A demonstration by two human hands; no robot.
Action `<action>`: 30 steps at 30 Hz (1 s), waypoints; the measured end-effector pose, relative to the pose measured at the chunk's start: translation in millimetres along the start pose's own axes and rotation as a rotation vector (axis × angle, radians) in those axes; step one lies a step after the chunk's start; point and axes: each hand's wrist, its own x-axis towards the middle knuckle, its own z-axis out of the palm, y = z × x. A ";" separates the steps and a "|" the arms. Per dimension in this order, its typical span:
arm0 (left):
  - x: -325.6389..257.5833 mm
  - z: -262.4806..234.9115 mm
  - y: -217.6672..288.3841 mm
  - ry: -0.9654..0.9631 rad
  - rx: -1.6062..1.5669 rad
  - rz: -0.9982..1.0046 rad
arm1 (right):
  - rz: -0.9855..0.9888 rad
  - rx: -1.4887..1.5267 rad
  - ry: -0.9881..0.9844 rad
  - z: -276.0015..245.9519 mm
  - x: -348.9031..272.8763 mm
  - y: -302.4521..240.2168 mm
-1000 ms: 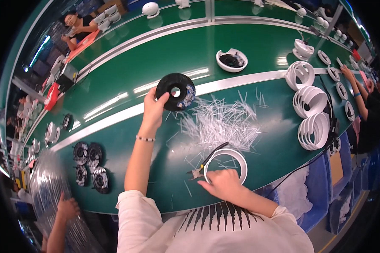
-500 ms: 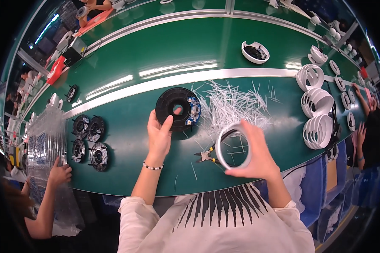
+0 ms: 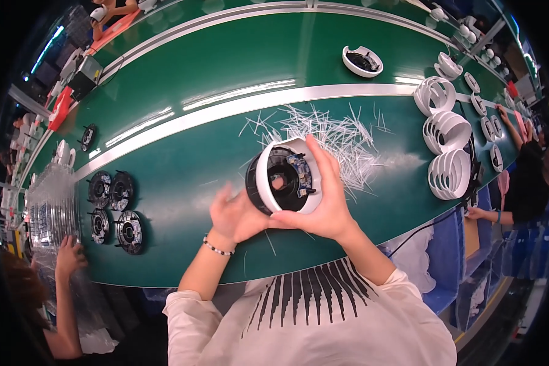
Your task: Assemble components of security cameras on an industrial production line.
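Observation:
My right hand [image 3: 332, 204] is closed around a white plastic ring [image 3: 263, 183], fingers along its top and far side, thumb under its lower edge. A black round base [image 3: 254, 186] sits within the ring, its dark rim sticking out on the left. On its inner face is a blue circuit board [image 3: 301, 172], and a bit of skin shows through the centre hole. My left hand [image 3: 238, 213], a beaded bracelet on its wrist, is against the base's lower left with fingers spread and slightly blurred. How firmly it touches cannot be made out.
White thin strips [image 3: 341, 143] lie heaped beyond my hands. White rings [image 3: 448, 174] stand in stacks at right. Several black bases [image 3: 130, 232] lie at left near clear plastic trays [image 3: 53, 201] and a co-worker's hand [image 3: 71, 256]. A white bowl-shaped shell [image 3: 362, 61] rests beyond the metal strip.
The white ring has moved left onto the black base, which has shifted slightly right and tilted. My left thumb has come off the base's face. The yellow-handled cutters are now hidden by my hands.

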 end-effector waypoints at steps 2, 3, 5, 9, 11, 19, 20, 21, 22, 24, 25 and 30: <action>2.9 -4.3 -2.3 0.170 -0.215 0.040 | -0.031 0.000 -0.056 4.5 -2.0 -4.2; 4.9 -3.3 -4.0 0.297 -0.171 0.080 | -0.042 -0.009 -0.084 8.8 -3.0 -5.8; 8.2 -4.7 -5.3 0.405 -0.079 0.095 | -0.040 -0.019 -0.091 12.6 -3.5 -4.0; 10.8 -2.6 -7.3 0.433 -0.053 0.134 | -0.044 -0.012 -0.126 12.6 -1.7 -3.5; 10.5 2.5 -7.5 0.458 -0.048 0.149 | -0.081 -0.053 -0.143 13.4 -2.0 -4.6; 5.7 -0.9 -13.7 0.369 -0.030 0.184 | -0.166 -0.079 -0.154 14.5 0.3 -4.4; 5.8 -1.3 -13.0 0.275 -0.106 0.175 | -0.166 -0.080 -0.157 15.5 0.4 -4.9; 4.9 -0.8 -12.5 0.288 -0.065 0.168 | -0.152 -0.107 -0.153 17.5 0.3 -5.6; 4.0 -1.5 -12.7 0.290 -0.065 0.171 | -0.138 -0.134 -0.148 19.2 0.4 -6.1; 2.1 -2.9 -12.4 0.269 0.021 0.234 | -0.144 -0.163 -0.149 21.7 1.8 -8.5; 1.0 -4.6 -14.2 0.274 0.089 0.265 | -0.150 -0.194 -0.147 22.8 2.9 -10.1; 4.1 -2.9 -17.9 0.244 0.044 0.356 | -0.138 -0.249 0.004 33.7 -6.3 -14.1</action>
